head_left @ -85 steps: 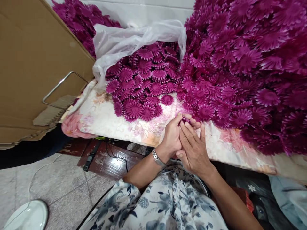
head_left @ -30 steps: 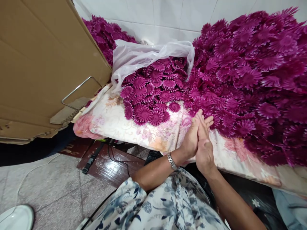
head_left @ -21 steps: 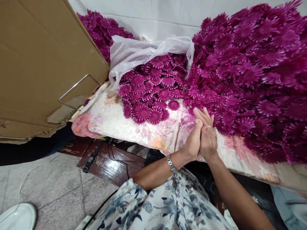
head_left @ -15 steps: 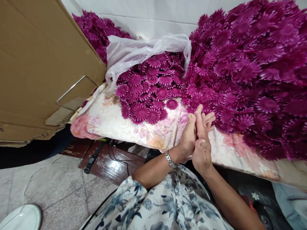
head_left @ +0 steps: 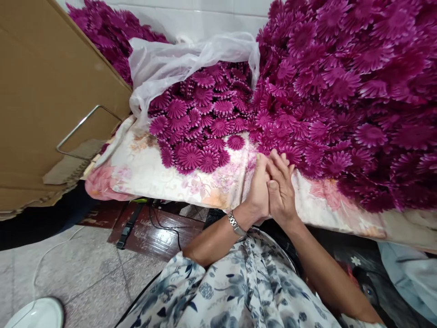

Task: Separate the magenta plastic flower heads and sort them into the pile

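Observation:
My left hand (head_left: pixel 258 187), with a metal-band watch (head_left: pixel 235 223) on its wrist, and my right hand (head_left: pixel 283 193) are laid palm against palm at the edge of the cloth-covered table (head_left: pixel 191 187). Their fingers are stretched out and no object shows between them, though the space between the palms is hidden. Right behind the fingertips spreads a large heap of magenta artificial flower heads (head_left: pixel 336 132). To the left, a smaller pile of flower heads (head_left: pixel 189 155) spills from a clear plastic bag (head_left: pixel 164 59), with a single flower head (head_left: pixel 235 142) beside it.
A large cardboard box (head_left: pixel 48 91) with a wire handle (head_left: pixel 82 120) stands at the left. More flowers (head_left: pixel 105 32) lie behind it by the tiled wall (head_left: pixel 211 18). Under the table are a brown wooden board (head_left: pixel 153 232) with a strap; a white round object (head_left: pixel 37 314) is on the floor.
My right hand has shifted against the left: its fingers now lie more fully over the left palm. The camera view has moved slightly right and down; the flowers have not visibly moved.

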Demonstrator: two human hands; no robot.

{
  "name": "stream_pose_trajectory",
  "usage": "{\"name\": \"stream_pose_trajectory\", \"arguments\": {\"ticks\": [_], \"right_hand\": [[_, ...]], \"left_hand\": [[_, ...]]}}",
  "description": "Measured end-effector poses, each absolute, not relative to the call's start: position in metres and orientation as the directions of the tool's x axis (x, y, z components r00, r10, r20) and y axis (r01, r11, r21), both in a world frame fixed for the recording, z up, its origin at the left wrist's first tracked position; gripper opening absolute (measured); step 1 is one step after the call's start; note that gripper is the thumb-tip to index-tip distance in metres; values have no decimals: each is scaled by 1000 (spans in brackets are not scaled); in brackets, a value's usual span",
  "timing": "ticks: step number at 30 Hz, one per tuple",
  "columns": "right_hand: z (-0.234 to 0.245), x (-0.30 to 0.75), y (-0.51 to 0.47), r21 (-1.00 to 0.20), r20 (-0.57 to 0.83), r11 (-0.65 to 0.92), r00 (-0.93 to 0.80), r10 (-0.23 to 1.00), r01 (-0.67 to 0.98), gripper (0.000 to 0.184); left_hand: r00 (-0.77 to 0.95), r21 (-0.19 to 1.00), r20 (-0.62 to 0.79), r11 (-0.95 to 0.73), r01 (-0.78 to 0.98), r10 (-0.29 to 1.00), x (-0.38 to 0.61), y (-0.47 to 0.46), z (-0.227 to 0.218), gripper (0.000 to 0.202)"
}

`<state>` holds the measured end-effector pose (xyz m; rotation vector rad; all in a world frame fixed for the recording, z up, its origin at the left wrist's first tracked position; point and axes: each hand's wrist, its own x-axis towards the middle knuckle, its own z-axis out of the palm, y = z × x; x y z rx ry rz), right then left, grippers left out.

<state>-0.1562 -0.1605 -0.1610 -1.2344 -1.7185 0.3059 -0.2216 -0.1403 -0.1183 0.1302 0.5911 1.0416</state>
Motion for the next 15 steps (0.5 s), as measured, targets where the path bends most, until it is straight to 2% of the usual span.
{"name": "stream_pose_trajectory", "arguments": {"ticks": [5, 8, 10, 11, 12, 14, 15], "right_hand": [[-155, -167, -169, -675, 664, 571, 48, 746, 469, 41], [-155, -153, -161, -714, 644, 516, 155, 749, 474, 35], [-159, -139, -157, -768, 571, 420, 219, 792, 484, 30], [-160, -132, -157, -791, 525, 362, 244, 815, 493, 29], [-162, -125, -157, -804, 485, 309, 260, 835, 509, 28], [-163, -117, -159, -794, 448, 255, 248, 859, 552, 26], [-163, -115, -160, -777, 450, 258, 220, 865, 574, 25]], "left_hand": [[158, 514, -369, 343, -786, 916, -224, -130, -121, 45], [35, 734, -263, 223, -641, 964, -232, -116, -122, 29], [-42, 927, -94, 72, -368, 995, -245, -97, -121, 22], [-58, 988, 23, -32, -150, 998, -253, -86, -120, 20], [-69, 986, 141, -133, 104, 988, -261, -73, -119, 18], [28, 783, 313, -275, 558, 949, -273, -50, -118, 24], [101, 652, 324, -299, 697, 941, -277, -39, -119, 27]]}}
